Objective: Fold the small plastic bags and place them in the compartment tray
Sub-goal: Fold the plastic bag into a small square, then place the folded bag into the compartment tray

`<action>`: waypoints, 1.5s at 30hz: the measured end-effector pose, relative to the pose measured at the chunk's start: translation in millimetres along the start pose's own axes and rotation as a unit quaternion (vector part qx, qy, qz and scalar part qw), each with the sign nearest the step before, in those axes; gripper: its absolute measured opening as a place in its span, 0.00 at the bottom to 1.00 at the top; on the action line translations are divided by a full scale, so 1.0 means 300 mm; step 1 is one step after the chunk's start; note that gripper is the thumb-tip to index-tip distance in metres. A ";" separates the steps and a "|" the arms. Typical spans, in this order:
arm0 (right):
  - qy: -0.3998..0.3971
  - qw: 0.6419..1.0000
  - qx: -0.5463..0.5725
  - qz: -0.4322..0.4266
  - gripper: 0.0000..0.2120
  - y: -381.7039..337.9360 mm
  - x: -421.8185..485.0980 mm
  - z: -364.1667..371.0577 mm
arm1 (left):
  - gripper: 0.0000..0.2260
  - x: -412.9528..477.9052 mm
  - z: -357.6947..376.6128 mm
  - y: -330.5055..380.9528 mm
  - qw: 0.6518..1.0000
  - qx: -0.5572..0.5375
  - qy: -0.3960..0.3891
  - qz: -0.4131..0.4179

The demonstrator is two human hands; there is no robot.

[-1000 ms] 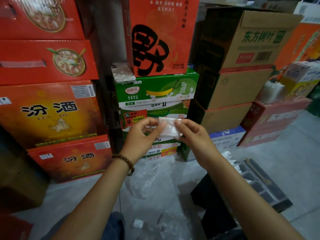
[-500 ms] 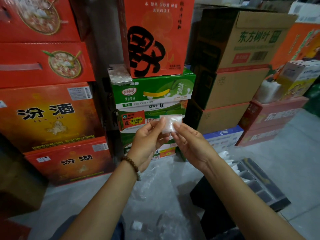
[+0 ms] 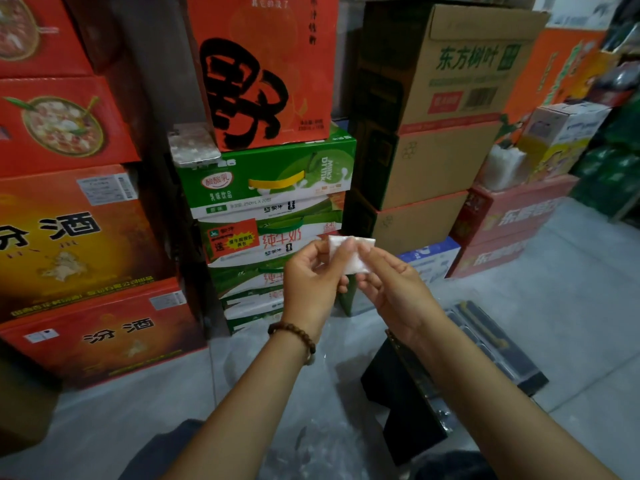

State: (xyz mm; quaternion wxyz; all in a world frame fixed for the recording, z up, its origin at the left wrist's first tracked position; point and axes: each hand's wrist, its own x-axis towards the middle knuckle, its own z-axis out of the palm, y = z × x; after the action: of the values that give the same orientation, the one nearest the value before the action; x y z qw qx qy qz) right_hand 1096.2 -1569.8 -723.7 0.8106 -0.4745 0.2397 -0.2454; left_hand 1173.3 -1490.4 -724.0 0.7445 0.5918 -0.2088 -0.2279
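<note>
A small white plastic bag (image 3: 352,255), folded into a narrow packet, is held up in front of the stacked cartons. My left hand (image 3: 311,284) pinches its left edge between thumb and fingers. My right hand (image 3: 393,289) pinches the lower right part from below. The dark compartment tray (image 3: 498,344) lies on the floor to the right, below my right forearm, which hides part of it.
Red, green and brown cartons (image 3: 273,174) are stacked close ahead and to both sides. Loose clear plastic bags (image 3: 322,441) lie on the grey floor between my arms. A black box (image 3: 405,403) sits beside the tray. A phone (image 3: 194,147) rests on a green carton.
The bag has been folded narrower, and both hands have closed in together on it. The view has shifted slightly.
</note>
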 end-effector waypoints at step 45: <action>0.066 0.895 -0.442 0.014 0.09 0.128 0.099 -1.006 | 0.06 0.030 0.434 -0.723 0.821 0.504 -0.242 0.118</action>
State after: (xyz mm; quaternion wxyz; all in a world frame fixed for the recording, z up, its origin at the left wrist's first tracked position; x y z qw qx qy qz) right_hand 937.9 -1768.5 -893.5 0.5030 -0.7634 0.3824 -0.1337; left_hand 1084.9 -1640.4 -907.7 0.2890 0.7812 -0.5362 -0.1365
